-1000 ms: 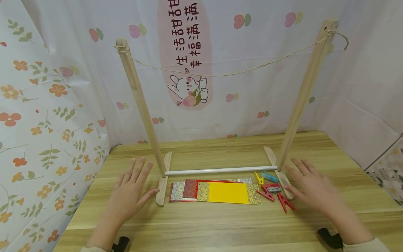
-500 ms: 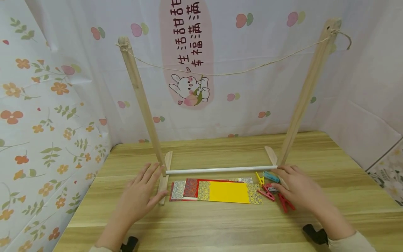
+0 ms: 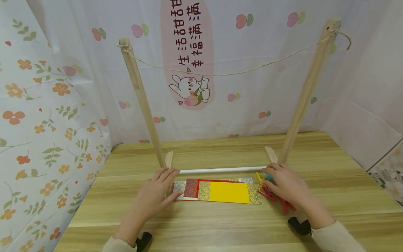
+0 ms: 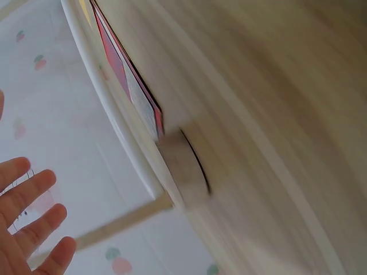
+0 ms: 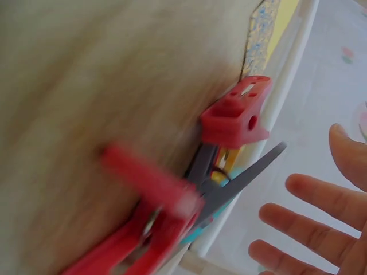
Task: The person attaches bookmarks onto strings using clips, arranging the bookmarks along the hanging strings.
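Note:
My left hand [image 3: 157, 192] hovers with spread fingers over the left foot of a wooden stand and the left end of some decorated paper strips. The left wrist view shows its fingers [image 4: 31, 197] apart, holding nothing. My right hand [image 3: 288, 183] is above a small heap of clothespins, partly hiding them; in the right wrist view its fingers [image 5: 321, 197] are straight and touch nothing. Red clothespins [image 5: 235, 114], a grey clothespin [image 5: 238, 186], a yellow clothespin [image 3: 259, 177] and a blue clothespin [image 3: 268, 177] lie there. A yellow strip [image 3: 228, 192] tops the overlapping strips, with a red strip [image 3: 191, 189] beneath.
Twine [image 3: 217, 74] sags between the stand's left post [image 3: 141, 94] and right post [image 3: 308, 84]. A white rod [image 3: 220, 170] joins the posts low down, behind the strips. Patterned cloth [image 3: 239, 115] hangs behind the wooden table [image 3: 214, 227].
Both hands have moved inward, the left to the right and the right to the left. They now cover parts of the stand's feet and the clothespins. Strips and clothespins stay in place.

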{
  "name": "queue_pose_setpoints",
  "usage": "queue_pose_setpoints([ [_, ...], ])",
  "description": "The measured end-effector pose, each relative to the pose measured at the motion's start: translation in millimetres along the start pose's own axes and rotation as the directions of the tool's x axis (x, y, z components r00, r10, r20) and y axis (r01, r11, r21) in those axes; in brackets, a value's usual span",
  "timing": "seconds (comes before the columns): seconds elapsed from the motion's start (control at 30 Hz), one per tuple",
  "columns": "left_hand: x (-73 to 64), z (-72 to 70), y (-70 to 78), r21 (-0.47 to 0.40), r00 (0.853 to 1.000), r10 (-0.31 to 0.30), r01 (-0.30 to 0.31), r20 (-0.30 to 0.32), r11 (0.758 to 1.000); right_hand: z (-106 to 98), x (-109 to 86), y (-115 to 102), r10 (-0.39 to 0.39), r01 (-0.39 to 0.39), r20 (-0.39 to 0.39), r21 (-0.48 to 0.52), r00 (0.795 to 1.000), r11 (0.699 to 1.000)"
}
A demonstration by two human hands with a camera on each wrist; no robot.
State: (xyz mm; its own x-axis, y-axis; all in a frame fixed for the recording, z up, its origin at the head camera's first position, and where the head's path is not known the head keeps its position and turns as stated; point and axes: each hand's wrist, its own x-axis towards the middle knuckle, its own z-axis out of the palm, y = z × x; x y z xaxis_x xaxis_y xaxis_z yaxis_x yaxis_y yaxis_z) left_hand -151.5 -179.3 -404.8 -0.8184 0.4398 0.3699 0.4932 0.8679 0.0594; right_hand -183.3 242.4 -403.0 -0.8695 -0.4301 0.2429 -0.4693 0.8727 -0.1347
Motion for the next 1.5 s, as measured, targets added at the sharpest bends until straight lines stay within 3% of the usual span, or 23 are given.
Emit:
queue_pose_setpoints([
  [0.37, 28.8, 21.8, 22.4, -0.059, 0.993, 0.108, -0.105, 0.056, 0.993, 9, 13.9, -4, 0.071, -0.076, 0.090, 0.054, 0.993, 0.996],
  [0.57, 42.5, 31.9, 31.6, -0.141, 0.979, 0.156, -0.137, 0.134, 0.980, 12, 20.0, -2, 0.096, -0.104, 0.135, 0.055, 0.986, 0.993],
  [0.87, 57.1, 39.0, 39.7, -0.176, 0.949, 0.152, -0.106, 0.274, 0.979, 14, 25.3, 1, 0.119, -0.134, 0.192, 0.066, 0.974, 0.989],
  [1.13, 67.1, 43.5, 46.0, -0.149, 0.910, 0.155, -0.104, 0.384, 0.983, 15, 29.2, 2, 0.133, -0.154, 0.250, 0.070, 0.959, 0.985],
  [1.3, 70.3, 44.1, 49.4, -0.124, 0.892, 0.143, -0.098, 0.430, 0.987, 16, 29.6, 2, 0.108, -0.128, 0.260, 0.061, 0.960, 0.990],
  [1.5, 73.8, 45.4, 51.4, -0.092, 0.884, 0.137, -0.107, 0.447, 0.990, 15, 29.4, 1, 0.089, -0.113, 0.264, 0.077, 0.961, 0.991],
])
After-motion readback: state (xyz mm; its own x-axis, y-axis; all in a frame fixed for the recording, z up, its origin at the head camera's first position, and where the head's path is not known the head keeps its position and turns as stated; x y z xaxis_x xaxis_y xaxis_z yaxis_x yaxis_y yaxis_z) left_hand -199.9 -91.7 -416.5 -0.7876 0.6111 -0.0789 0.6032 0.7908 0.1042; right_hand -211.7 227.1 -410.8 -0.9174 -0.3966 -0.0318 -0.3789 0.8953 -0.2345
